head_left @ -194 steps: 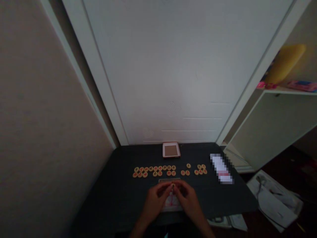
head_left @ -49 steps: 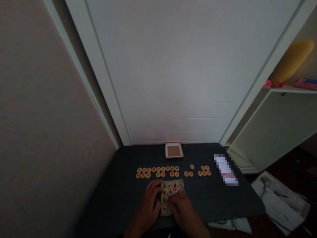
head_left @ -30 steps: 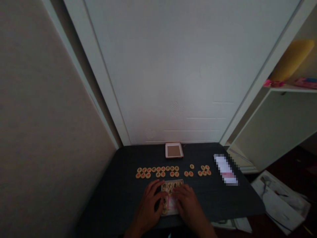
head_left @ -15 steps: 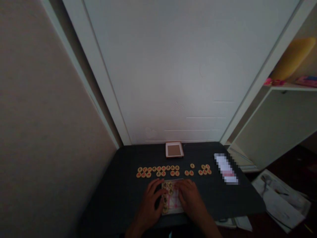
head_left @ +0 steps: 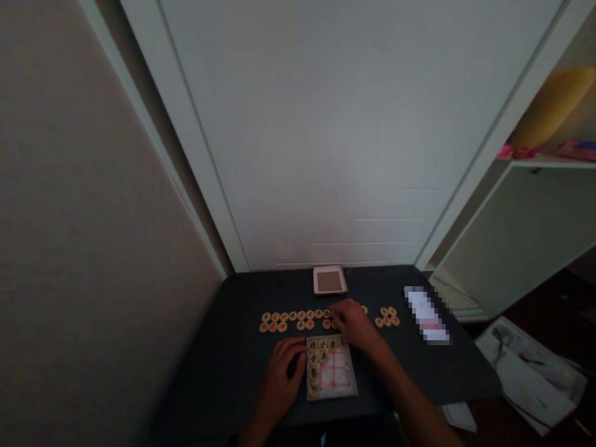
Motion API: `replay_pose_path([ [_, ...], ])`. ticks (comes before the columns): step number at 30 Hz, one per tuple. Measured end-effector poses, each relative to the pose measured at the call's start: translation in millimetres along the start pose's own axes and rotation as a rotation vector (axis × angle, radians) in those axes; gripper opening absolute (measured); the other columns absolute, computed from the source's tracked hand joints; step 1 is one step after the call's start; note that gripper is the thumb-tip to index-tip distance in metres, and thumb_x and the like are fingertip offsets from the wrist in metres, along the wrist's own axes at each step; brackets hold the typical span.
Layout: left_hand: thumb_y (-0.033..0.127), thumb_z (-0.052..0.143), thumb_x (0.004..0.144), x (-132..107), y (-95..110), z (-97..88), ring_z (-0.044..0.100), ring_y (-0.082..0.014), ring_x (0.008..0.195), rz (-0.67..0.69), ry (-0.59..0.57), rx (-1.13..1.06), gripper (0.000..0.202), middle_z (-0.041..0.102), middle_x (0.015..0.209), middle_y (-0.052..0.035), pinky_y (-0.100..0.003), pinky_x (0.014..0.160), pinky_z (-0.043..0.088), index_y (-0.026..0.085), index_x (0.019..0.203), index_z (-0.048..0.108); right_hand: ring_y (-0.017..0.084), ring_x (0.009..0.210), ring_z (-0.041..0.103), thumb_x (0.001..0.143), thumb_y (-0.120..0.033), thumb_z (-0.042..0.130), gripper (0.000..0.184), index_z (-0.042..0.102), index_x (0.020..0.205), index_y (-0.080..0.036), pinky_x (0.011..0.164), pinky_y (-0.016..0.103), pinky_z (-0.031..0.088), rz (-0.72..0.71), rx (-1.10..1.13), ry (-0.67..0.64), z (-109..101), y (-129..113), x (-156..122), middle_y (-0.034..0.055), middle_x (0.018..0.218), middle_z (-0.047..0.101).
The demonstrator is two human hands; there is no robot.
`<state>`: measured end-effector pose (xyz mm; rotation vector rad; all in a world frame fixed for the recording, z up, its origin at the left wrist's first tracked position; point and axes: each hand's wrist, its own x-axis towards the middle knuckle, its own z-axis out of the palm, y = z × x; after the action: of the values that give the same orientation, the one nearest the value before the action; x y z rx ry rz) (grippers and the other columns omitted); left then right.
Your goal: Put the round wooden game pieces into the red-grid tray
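A small square tray [head_left: 342,380] with red grid lines lies near the front of the dark table [head_left: 223,347]. Several round wooden game pieces sit along its top and left sides. My left hand [head_left: 283,371] rests against the tray's left edge, fingers curled. My right hand [head_left: 354,324] reaches past the tray to the row of loose round pieces [head_left: 292,320], its fingers bent down over pieces near the row's right end. Whether it grips one is hidden. A smaller cluster of pieces [head_left: 387,316] lies further right.
A pink-rimmed square lid [head_left: 329,280] sits at the table's back edge by the white door. A blurred white packet [head_left: 426,315] lies at the right. A white shelf unit [head_left: 512,230] stands to the right, with papers and bags [head_left: 526,372] on the floor.
My right hand has left the tray and moved forward to the row of loose pieces. The tray's red grid is now uncovered. My left hand has stayed at the tray's left edge.
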<state>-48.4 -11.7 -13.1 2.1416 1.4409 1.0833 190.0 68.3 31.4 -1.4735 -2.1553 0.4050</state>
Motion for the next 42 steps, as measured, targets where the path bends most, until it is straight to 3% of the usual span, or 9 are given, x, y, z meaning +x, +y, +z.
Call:
replay_pose_path([
  [6,0.030,0.055,0.097,1,1,-1.7,0.063,-0.0250,0.113,-0.003,0.014,0.005,0.018,0.069,0.118,-0.0066,-0.046,0.097,0.055,0.027,0.105,0.071,0.021,0.102,0.067,0.088,-0.020,0.064,0.017,0.078,0.097,-0.021,0.094,0.029,0.044,-0.003,-0.022,-0.073,11,8,27,0.0058,0.101,0.078],
  [17,0.031,0.055,0.097,-1,-3,2.3,0.062,-0.0255,0.114,-0.036,0.011,-0.027,0.019,0.068,0.119,-0.0073,-0.047,0.099,0.053,0.026,0.103,0.071,0.023,0.102,0.066,0.086,-0.028,0.067,0.017,0.079,0.097,-0.023,0.092,0.029,0.045,0.011,-0.035,-0.078,23,19,32,0.0062,0.099,0.078],
  [24,0.032,0.055,0.096,-1,-2,1.9,0.063,-0.0260,0.112,-0.039,0.022,-0.030,0.019,0.068,0.118,-0.0077,-0.047,0.098,0.053,0.026,0.104,0.072,0.022,0.091,0.070,0.084,-0.025,0.066,0.014,0.079,0.091,-0.023,0.088,0.030,0.048,0.013,0.032,-0.002,28,19,38,0.0066,0.092,0.079],
  [27,0.032,0.054,0.097,-1,-2,1.5,0.062,-0.0257,0.113,-0.047,0.008,-0.027,0.020,0.068,0.119,-0.0080,-0.047,0.099,0.053,0.026,0.103,0.072,0.022,0.090,0.071,0.085,-0.025,0.065,0.017,0.078,0.096,-0.023,0.087,0.031,0.050,0.011,0.092,0.066,22,16,35,0.0067,0.095,0.078],
  [31,0.032,0.055,0.097,-1,-2,0.8,0.062,-0.0259,0.113,-0.041,0.009,-0.021,0.019,0.068,0.119,-0.0082,-0.046,0.099,0.053,0.025,0.103,0.072,0.021,0.089,0.071,0.087,-0.025,0.064,0.023,0.074,0.108,-0.022,0.083,0.032,0.054,-0.005,0.186,0.138,6,12,15,0.0068,0.101,0.077],
  [35,0.031,0.056,0.096,0,-1,0.4,0.063,-0.0255,0.112,-0.036,0.011,-0.016,0.018,0.069,0.118,-0.0070,-0.045,0.098,0.054,0.026,0.102,0.073,0.019,0.080,0.070,0.090,-0.029,0.062,0.024,0.072,0.111,-0.023,0.075,0.031,0.057,-0.012,0.359,0.242,-5,9,-22,0.0063,0.101,0.074],
  [42,0.033,0.058,0.094,2,-1,0.8,0.065,-0.0247,0.109,-0.034,0.036,-0.024,0.018,0.070,0.115,-0.0059,-0.044,0.096,0.055,0.027,0.100,0.074,0.022,0.090,0.068,0.089,-0.036,0.065,0.027,0.071,0.112,-0.024,0.081,0.035,0.058,0.144,0.574,0.363,12,10,-91,0.0087,0.107,0.069],
])
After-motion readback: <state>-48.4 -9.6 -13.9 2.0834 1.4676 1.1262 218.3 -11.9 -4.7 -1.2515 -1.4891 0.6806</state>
